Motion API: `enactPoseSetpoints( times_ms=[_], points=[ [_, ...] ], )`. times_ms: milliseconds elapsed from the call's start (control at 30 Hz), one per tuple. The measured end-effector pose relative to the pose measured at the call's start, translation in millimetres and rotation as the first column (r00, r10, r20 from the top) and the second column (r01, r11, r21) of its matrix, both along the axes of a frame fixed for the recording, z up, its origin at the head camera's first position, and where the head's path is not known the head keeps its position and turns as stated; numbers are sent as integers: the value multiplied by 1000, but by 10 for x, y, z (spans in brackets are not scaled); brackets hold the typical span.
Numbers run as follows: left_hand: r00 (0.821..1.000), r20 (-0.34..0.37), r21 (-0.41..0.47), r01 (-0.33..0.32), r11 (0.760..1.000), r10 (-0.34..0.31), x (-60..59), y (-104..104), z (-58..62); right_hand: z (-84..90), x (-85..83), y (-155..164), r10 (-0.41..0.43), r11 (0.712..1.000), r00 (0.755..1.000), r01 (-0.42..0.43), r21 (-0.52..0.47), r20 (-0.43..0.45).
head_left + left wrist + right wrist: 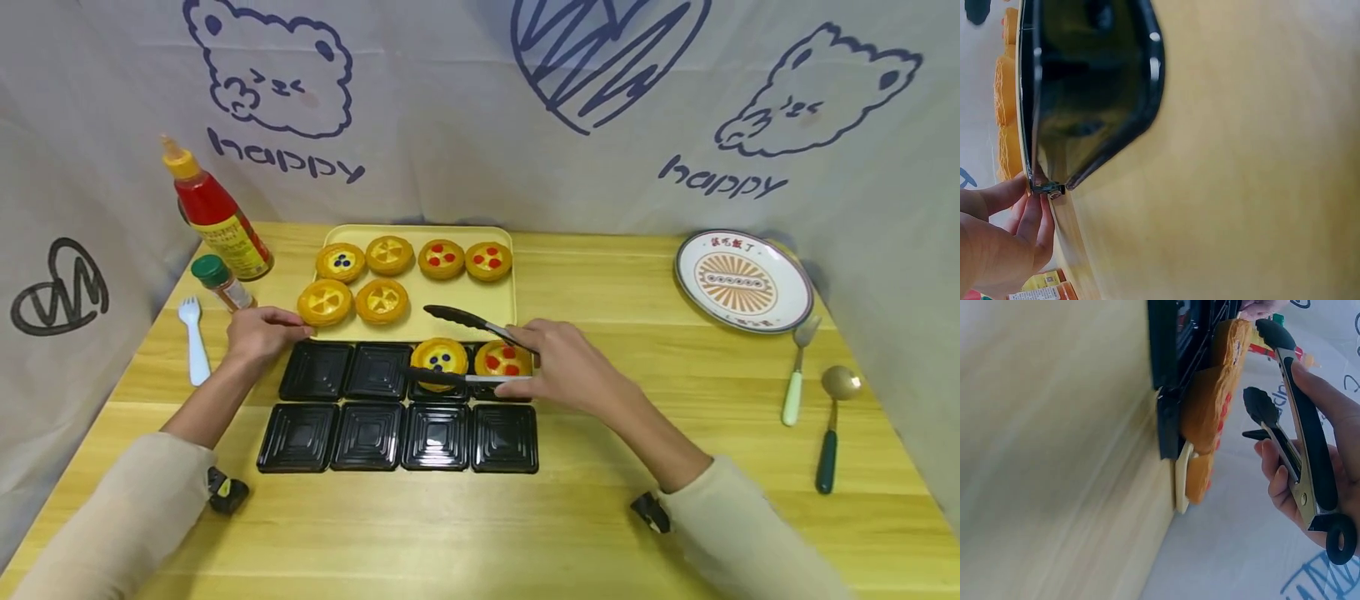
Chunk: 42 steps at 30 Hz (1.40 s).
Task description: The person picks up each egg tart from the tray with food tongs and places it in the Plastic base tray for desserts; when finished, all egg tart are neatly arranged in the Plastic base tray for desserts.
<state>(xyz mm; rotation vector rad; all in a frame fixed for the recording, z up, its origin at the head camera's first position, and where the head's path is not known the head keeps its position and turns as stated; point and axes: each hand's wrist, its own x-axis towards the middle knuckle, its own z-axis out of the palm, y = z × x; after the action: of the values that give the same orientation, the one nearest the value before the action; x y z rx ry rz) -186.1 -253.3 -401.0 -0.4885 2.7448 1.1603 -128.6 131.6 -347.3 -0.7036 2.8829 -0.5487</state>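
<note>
My right hand (562,362) holds black-and-silver tongs (1304,437) above the trays, their arms spread and nothing between the tips. Below them, a tart with blue dots (439,357) and a tart with red dots (501,360) sit side by side in the back row of the black compartment tray (367,435). The fingers and thumb of my left hand (262,337) pinch that tray's back left corner, as the left wrist view shows. Behind it, a pale yellow tray (472,304) carries several tarts (382,302) with yellow, red or blue toppings.
To the left stand a red sauce bottle (225,221) and a green-capped shaker (221,282), with a light blue fork (195,340) nearby. At the right lie a white plate (742,283), a green-handled fork (798,375) and a spoon (832,429). Cloth walls enclose the table.
</note>
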Motion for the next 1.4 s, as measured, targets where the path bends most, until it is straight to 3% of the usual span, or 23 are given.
enactPoseSetpoints(
  times_ms=[333, 567, 767, 1033, 1200, 1400],
  points=[
    [1000, -7, 12, -1, 1000, 1, 6, -12, -3, -49, -518, -583, -29, 995, 1000, 28, 98, 7],
    [1000, -21, 30, -7, 1000, 7, -3, -19, -4, -121, -637, -729, -21, 992, 1000, 22, 124, -9],
    [1000, -29, 34, -5, 999, 6, -14, -26, -3, -63, -560, -665, -30, 995, 1000, 30, 96, -4],
    [1000, -10, 47, -12, 999, 13, 0, -39, -30, 41, -214, -543, 49, 997, 998, -50, 56, 29],
    [1000, -19, 29, -20, 999, 20, -4, -35, -26, 40, -57, -509, 84, 995, 996, -86, 48, 36],
    [1000, -22, 15, -17, 1000, 17, 0, -14, -24, -2, 11, -490, 103, 993, 994, -105, 57, 26]
  ],
)
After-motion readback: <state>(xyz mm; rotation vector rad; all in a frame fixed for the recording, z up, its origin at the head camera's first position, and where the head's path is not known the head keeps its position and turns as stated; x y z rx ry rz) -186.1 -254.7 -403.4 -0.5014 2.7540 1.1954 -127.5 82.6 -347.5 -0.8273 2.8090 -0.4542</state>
